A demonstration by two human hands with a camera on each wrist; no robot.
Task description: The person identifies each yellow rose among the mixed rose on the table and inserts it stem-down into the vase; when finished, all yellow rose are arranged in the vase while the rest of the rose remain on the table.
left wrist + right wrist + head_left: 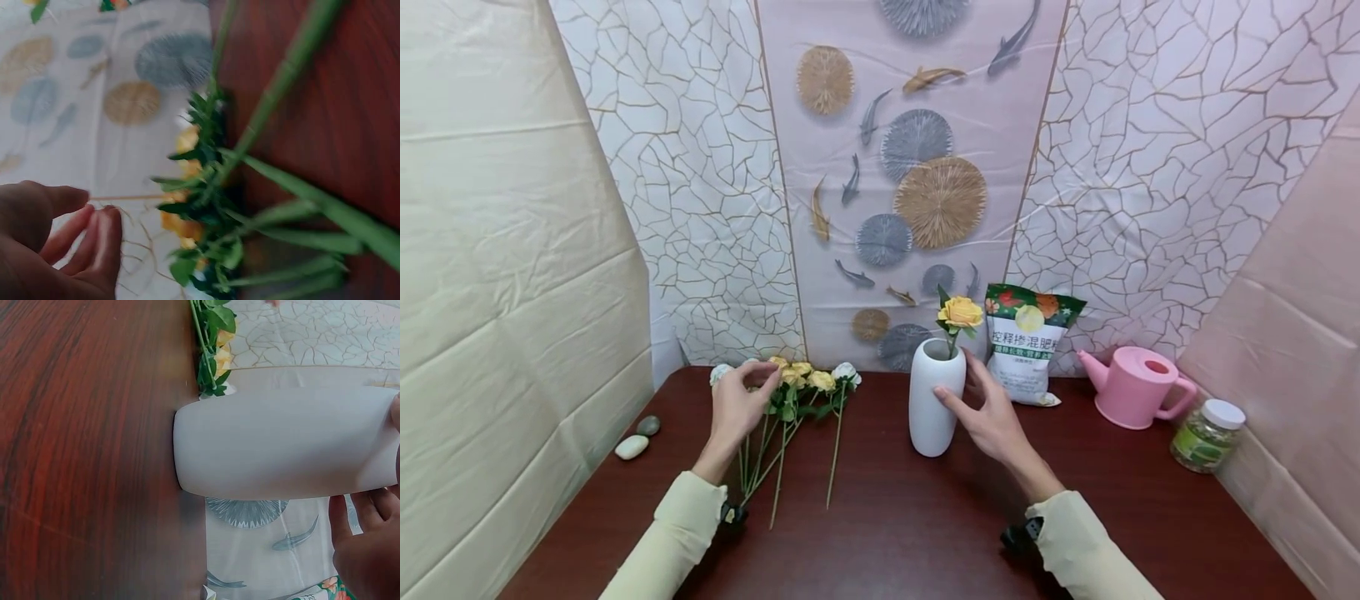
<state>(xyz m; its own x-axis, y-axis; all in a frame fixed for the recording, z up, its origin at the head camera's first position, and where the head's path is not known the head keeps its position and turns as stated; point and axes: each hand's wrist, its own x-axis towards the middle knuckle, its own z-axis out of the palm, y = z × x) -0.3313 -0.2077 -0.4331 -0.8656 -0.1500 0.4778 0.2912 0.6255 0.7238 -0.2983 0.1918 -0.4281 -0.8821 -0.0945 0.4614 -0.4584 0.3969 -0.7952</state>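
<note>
A white vase point(935, 408) stands upright on the table with one yellow rose point(961, 313) in its mouth. My right hand point(992, 417) grips the vase from the right, thumb across its front and fingers behind. In the right wrist view the vase point(275, 444) appears sideways, its base on the wood. My left hand point(741, 404) hovers over a bunch of yellow and white roses point(822, 381). Nothing is visible between its bent thumb and fingers in the left wrist view, where green stems point(294, 175) lie beside the hand point(69, 244).
Behind the vase leans a fertilizer bag point(1024, 346). A pink watering can point(1133, 387) and a lidded jar point(1206, 437) stand at the right. Two stones, one white point(632, 447) and one grey point(648, 426), lie near the left edge of the dark red table point(880, 533).
</note>
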